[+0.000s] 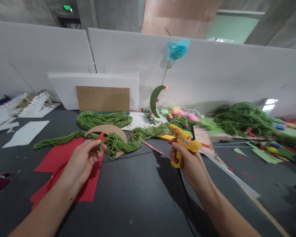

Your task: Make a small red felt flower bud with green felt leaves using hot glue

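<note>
My right hand grips a yellow hot glue gun by its handle, its nozzle end pointing up and left, with a black cord hanging below. Pinched in the fingers of my left hand is a small red and green piece, partly hidden by the fingers. Behind it lie a brown cardboard ring and a tangle of green yarn. Red sheets are on the table under my left forearm. A red-and-white pencil rests between the two hands.
Green yarn heaps and colored paper scraps lie at right. A clear glue stick lies beside my right forearm. A blue flower on a stem stands near the white partition. White paper lies at left.
</note>
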`<state>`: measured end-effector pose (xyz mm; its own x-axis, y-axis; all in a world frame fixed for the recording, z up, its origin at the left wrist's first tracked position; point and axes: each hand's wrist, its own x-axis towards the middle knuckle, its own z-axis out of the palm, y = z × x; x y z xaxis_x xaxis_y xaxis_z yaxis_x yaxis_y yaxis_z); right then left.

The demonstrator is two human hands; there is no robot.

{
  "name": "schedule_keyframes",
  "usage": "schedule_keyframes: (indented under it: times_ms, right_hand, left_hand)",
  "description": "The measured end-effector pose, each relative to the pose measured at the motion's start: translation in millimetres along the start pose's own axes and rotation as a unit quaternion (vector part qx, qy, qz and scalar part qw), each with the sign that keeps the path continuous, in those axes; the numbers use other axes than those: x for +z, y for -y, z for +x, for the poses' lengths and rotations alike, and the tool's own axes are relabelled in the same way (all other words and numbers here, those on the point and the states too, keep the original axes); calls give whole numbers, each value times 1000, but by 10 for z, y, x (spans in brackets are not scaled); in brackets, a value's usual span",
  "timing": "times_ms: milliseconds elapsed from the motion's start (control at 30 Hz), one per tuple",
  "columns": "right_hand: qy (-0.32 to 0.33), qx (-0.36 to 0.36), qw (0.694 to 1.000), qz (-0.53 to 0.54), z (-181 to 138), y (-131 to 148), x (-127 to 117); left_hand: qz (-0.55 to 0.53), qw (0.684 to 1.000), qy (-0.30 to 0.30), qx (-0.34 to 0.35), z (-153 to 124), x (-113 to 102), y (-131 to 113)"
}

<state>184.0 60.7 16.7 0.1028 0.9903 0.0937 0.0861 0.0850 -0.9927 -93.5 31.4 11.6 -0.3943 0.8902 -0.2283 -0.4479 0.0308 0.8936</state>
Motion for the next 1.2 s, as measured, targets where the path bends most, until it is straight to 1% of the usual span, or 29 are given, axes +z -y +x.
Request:
schedule_keyframes:
  times_ms: [67,100,167,233,300,367,400,500,533,567,600,667,733,767,833,900,967,1033,1100,1200]
  right_hand:
    - [-21,12,996,84,-8,36,1]
    - [-36,27,989,140,4,48,-9]
    - [-68,56,969,230,61,41,-49]
    - [-92,62,960,256,142,-2,-97]
    - [-111,62,956,264,211,-53,-126]
    - [-112,62,955,267,228,-77,-116]
    - [-105,62,957,265,207,-74,-95]
    - [-54,59,966,245,36,-27,13]
    - [-25,59,970,233,-46,-7,55]
    - [28,51,978,200,-133,11,97]
    - [78,49,981,173,-218,26,137]
    - [167,65,976,127,-368,44,211]
    - [206,71,969,119,-479,50,279]
    - [240,70,962,110,-519,49,310]
    - [268,72,955,102,-578,43,364]
    - [277,88,953,86,-614,36,403]
    - [278,104,953,55,-623,35,417]
    - [259,94,961,16,-594,36,401]
    - [220,54,974,-18,-521,34,356]
    - [122,-38,990,-63,-365,24,249]
  left_hand:
    - [8,1000,19,-18,-63,55,46]
    - [5,1000,15,-15,-70,58,48]
    - [-14,1000,-13,5,-20,-4,-10]
    - [-40,997,-50,34,82,-121,-123]
    - [-56,994,-70,64,169,-218,-220]
    - [-47,996,-54,55,178,-228,-236]
    - [-33,998,-41,47,143,-192,-205]
    - [45,998,31,8,-100,29,-9]
    - [87,994,63,-8,-207,113,65]
    - [173,979,107,-8,-314,189,131]
    - [233,963,138,5,-413,251,187]
    - [284,946,151,38,-570,327,263]
    - [316,933,160,63,-665,345,303]
    - [331,926,160,85,-694,342,314]
    - [361,910,158,130,-729,332,325]
    - [369,904,161,148,-749,335,321]
    - [351,914,166,115,-756,352,304]
    - [327,930,159,59,-741,371,285]
    - [305,939,158,-3,-701,378,275]
    - [259,942,192,-90,-615,356,284]
